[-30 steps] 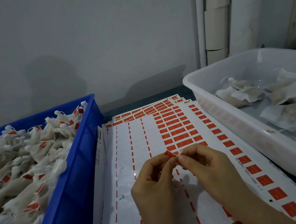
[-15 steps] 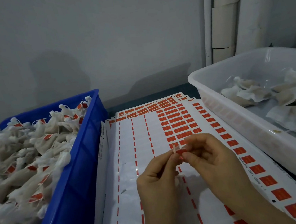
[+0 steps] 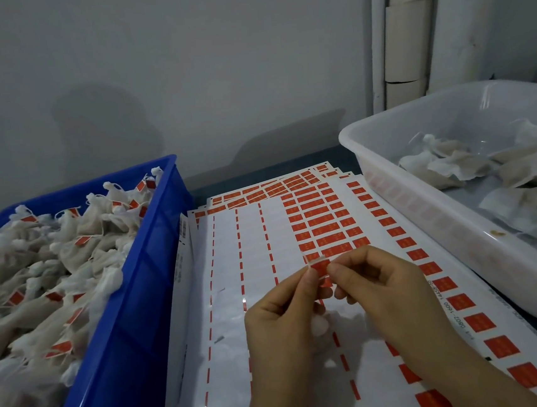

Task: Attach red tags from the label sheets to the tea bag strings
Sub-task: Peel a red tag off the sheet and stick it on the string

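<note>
A small red tag [image 3: 319, 265] is pinched between the fingertips of my left hand [image 3: 281, 320] and my right hand [image 3: 380, 287], held just above the label sheets [image 3: 255, 247]. A bit of white tea bag [image 3: 320, 324] shows under my hands, between the palms. The top sheet is white, with rows of red tags left in its middle and right part and bare strips on its left. The string itself is too thin to make out.
A blue crate [image 3: 133, 314] on the left is heaped with tagged white tea bags [image 3: 38, 274]. A white plastic tub [image 3: 426, 221] on the right holds untagged tea bags [image 3: 503, 174]. A grey wall and white pipes [image 3: 401, 33] stand behind.
The tag, pinched at a tilt between both hands a second ago, now lies flatter between the fingertips. The hands stay over the same spot while the view shifts slightly.
</note>
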Demonstrator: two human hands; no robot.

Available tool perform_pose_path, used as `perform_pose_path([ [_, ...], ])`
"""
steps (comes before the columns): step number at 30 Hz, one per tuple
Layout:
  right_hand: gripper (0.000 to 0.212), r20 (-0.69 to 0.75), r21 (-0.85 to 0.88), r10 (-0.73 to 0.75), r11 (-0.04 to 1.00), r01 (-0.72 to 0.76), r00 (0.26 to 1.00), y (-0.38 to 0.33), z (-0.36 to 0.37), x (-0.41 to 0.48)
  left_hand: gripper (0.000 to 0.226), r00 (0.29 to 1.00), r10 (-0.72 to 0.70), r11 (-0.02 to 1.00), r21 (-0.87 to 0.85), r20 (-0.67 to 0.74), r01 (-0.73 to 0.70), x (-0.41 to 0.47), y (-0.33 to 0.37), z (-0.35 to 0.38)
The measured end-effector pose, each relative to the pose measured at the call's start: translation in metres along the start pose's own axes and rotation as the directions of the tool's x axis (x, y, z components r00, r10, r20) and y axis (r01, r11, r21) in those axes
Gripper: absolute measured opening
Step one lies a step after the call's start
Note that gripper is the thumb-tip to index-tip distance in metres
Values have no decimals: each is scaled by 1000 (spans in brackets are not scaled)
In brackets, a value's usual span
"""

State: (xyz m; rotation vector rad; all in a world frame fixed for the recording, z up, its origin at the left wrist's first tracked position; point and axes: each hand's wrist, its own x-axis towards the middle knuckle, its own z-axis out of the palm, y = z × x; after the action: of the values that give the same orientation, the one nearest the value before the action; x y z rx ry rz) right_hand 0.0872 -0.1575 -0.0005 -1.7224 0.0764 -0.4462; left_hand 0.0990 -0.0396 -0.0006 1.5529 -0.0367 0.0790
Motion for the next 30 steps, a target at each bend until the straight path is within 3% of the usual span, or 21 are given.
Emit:
perform_pose_path([
  [7, 5, -10, -19, 3, 1000, -3, 1000, 6, 0, 1, 23, 999, 35, 999, 24, 8, -35, -1, 1, 1],
  [14, 7, -14, -24, 10, 1000, -11, 1000, 6, 0, 2, 20, 1000, 15, 1000, 0, 4, -15, 0, -1, 1],
  [20, 30, 4, 79, 48, 996, -48, 999, 1, 2, 3, 13, 998, -61, 997, -56, -20, 60, 5, -2, -1],
  [25, 24, 51, -12, 25, 1000, -24, 998, -1, 3, 3, 5, 997, -74, 995, -71, -33, 72, 5, -3, -2],
  [30, 24, 40, -8, 2, 1000, -2, 999, -1, 0, 0, 10, 1000, -12, 999, -33, -20, 12, 4, 0, 1],
])
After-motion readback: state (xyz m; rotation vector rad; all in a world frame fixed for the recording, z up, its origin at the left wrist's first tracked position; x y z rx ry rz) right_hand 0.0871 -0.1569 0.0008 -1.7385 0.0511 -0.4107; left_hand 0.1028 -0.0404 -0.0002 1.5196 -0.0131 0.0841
